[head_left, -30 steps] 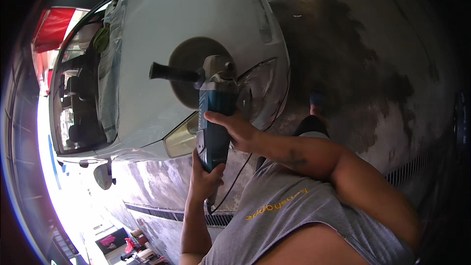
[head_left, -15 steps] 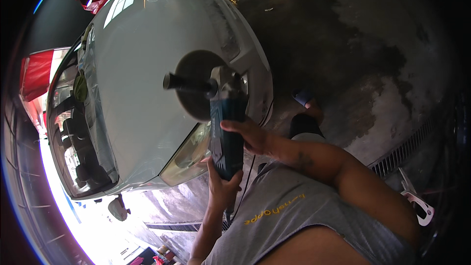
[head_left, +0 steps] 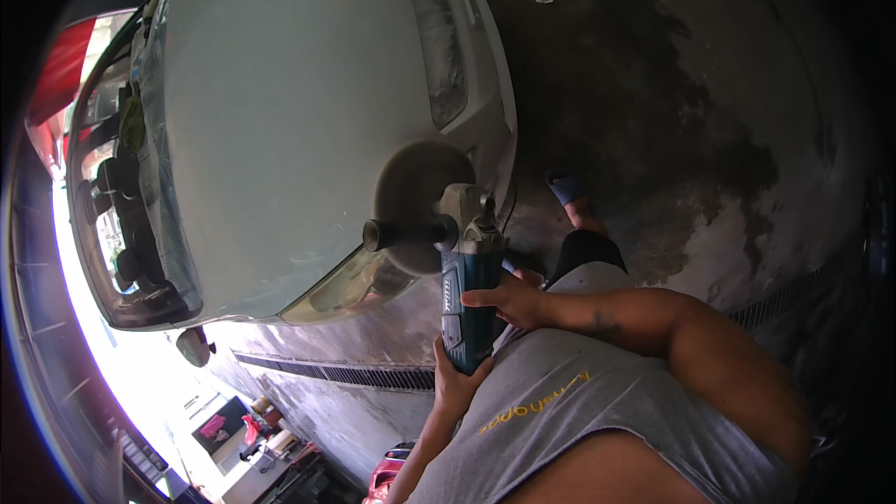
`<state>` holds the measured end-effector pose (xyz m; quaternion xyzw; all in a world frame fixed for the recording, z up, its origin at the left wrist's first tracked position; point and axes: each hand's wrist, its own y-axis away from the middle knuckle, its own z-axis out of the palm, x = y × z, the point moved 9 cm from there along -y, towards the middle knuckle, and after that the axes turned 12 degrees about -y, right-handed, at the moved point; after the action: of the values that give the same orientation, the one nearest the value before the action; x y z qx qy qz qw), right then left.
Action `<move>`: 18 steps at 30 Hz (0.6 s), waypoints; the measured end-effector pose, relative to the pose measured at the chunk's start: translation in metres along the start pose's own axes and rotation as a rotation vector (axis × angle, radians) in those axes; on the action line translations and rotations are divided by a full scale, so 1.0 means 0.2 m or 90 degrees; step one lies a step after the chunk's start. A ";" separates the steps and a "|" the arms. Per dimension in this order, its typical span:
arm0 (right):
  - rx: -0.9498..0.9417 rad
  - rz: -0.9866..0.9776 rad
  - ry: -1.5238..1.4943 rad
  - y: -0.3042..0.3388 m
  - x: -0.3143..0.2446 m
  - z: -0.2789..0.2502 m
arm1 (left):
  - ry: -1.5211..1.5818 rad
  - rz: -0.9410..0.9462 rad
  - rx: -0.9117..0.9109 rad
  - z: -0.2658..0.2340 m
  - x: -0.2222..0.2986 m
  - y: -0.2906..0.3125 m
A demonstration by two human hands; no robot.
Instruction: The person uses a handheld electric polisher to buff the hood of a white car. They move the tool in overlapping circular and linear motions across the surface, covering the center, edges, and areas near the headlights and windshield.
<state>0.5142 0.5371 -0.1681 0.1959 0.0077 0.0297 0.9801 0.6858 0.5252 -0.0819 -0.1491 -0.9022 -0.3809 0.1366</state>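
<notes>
A teal and grey power polisher (head_left: 469,294) is over the front corner of a pale car (head_left: 280,131), its round pad (head_left: 415,168) above the hood's edge; whether the pad touches the paint I cannot tell. The left hand (head_left: 457,383) grasps the tool's rear end, the right hand (head_left: 511,301) its body from the right. A black side handle (head_left: 375,235) points left, near the headlight (head_left: 341,291). Beyond lies a stained floor (head_left: 653,159) with a drain grate (head_left: 345,373)

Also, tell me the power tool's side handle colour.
Black; the side handle shows best in the head view.
</notes>
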 end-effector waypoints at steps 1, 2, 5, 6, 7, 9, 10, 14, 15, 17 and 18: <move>0.011 -0.003 0.017 0.01 -0.01 -0.03 | -0.011 0.003 0.007 0.01 0.03 0.00; 0.022 -0.004 0.038 0.02 0.00 -0.05 | -0.018 -0.003 0.003 0.02 0.06 -0.02; 0.004 0.015 0.028 -0.05 -0.11 -0.09 | 0.004 -0.032 -0.015 0.07 0.14 -0.14; 0.019 0.014 0.023 -0.06 -0.16 -0.09 | 0.041 -0.050 -0.024 0.09 0.16 -0.18; 0.033 0.012 0.018 -0.05 -0.22 -0.06 | 0.051 -0.058 -0.030 0.08 0.19 -0.20; 0.054 -0.004 0.026 -0.03 -0.21 -0.05 | 0.056 -0.050 -0.024 0.08 0.17 -0.18; 0.057 -0.017 0.037 -0.04 -0.19 -0.06 | 0.055 -0.044 -0.020 0.07 0.15 -0.17; 0.043 -0.046 0.051 0.01 0.00 0.06 | 0.024 -0.036 -0.021 -0.02 0.03 -0.03; 0.046 -0.054 0.083 0.00 0.07 0.11 | 0.027 -0.045 -0.017 -0.08 -0.03 0.02; 0.053 -0.079 0.150 -0.03 0.19 0.24 | -0.028 -0.024 0.072 -0.18 -0.19 0.10; 0.026 -0.090 0.148 -0.05 0.24 0.35 | 0.026 -0.058 0.050 -0.19 -0.32 0.13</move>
<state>0.5647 0.5044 -0.1064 0.2098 0.1358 -0.0169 0.9681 0.7593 0.5049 -0.0618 -0.0950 -0.9193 -0.3541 0.1431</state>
